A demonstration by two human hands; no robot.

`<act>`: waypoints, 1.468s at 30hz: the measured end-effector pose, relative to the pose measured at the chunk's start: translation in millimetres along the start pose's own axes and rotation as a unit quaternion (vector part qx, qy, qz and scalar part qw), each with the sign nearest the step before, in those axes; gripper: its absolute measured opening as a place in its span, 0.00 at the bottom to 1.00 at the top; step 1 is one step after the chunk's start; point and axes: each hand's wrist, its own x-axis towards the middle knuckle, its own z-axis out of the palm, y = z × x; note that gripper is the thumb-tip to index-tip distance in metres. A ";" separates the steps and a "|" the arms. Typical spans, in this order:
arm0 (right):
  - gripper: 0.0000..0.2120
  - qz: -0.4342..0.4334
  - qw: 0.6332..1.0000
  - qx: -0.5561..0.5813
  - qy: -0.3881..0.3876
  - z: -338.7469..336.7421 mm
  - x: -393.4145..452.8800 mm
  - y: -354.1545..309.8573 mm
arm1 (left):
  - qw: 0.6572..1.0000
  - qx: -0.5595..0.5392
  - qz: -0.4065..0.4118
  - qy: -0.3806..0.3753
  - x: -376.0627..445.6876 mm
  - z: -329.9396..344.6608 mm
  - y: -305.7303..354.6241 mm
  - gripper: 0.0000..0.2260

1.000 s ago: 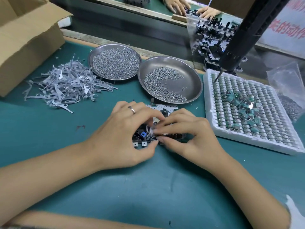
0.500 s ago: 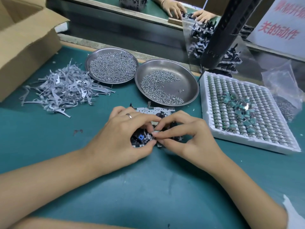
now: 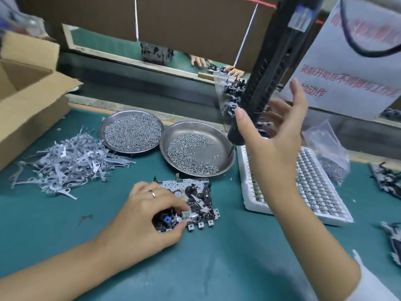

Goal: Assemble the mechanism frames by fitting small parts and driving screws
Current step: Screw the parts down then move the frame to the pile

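A metal mechanism frame [image 3: 195, 198] with black parts lies on the green mat in front of me. My left hand [image 3: 147, 216] pinches a small silvery part [image 3: 186, 214] at the frame's near left edge, beside a blue piece [image 3: 167, 218]. My right hand [image 3: 273, 135] is raised with spread fingers, its thumb beside the hanging black electric screwdriver [image 3: 267, 74]; it holds nothing. The driver's bit [image 3: 230, 152] hangs over the right dish.
Two steel dishes of screws [image 3: 132, 133] [image 3: 191, 153] sit behind the frame. A pile of grey stamped levers [image 3: 65, 161] lies left, a cardboard box [image 3: 26, 101] beyond. A white foam tray [image 3: 314, 187] of small parts is at right, with more frames [image 3: 388, 181] at the far right.
My right hand left the frame and rose toward the hanging screwdriver. My left hand stayed on the small part. The camera tilted up.
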 end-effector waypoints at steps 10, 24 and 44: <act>0.20 0.026 0.983 0.180 0.005 29.6 7.0 -28.1 | 1.000 -0.018 -0.006 0.011 -1.6 0.9 -1.6 0.10; 0.12 0.051 0.912 0.395 -0.096 41.1 -55.8 -25.8 | 0.999 -0.025 -0.025 0.009 -1.8 -1.0 3.5 0.08; 0.11 0.054 0.913 0.395 -0.089 47.1 -61.9 -24.4 | 0.999 -0.036 -0.028 0.004 0.0 -2.2 4.9 0.10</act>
